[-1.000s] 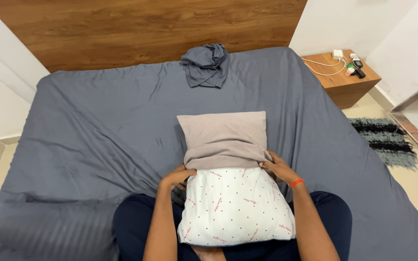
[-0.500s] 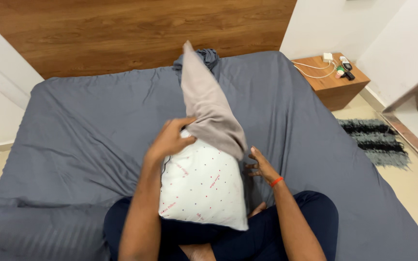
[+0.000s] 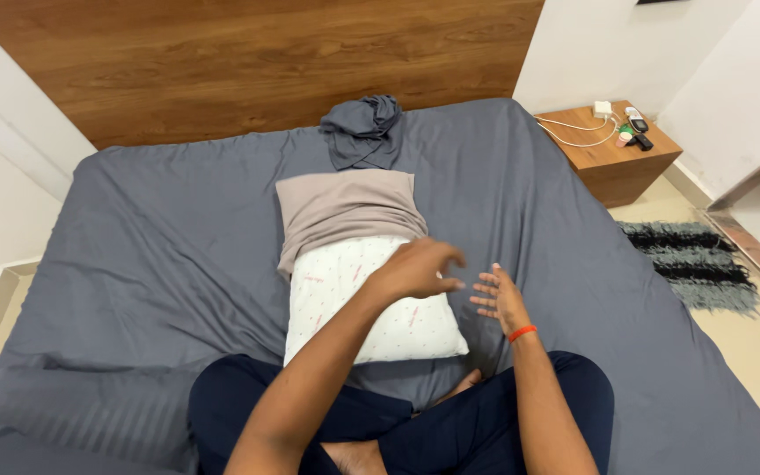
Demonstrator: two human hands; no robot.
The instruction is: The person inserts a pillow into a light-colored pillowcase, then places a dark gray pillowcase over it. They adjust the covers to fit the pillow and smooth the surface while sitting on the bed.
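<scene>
On the grey-sheeted bed (image 3: 178, 255), just before the seated person's crossed legs, lies a soft white speckled pillow (image 3: 371, 303), its smooth taupe pillowcase (image 3: 345, 207) drawn over only the far half, near half bare, while left hand (image 3: 415, 268) and right hand (image 3: 499, 299) hover open, gripping nothing.

A: Bed contents?
B: White pillow (image 3: 371, 303), half in a taupe pillowcase (image 3: 345, 207), on a grey sheet (image 3: 160, 237); crumpled grey cloth (image 3: 364, 130) beyond.
A: Hands?
B: Left hand (image 3: 417, 268) over the pillow, fingers curled; right hand (image 3: 499, 299) beside it, spread.
</scene>
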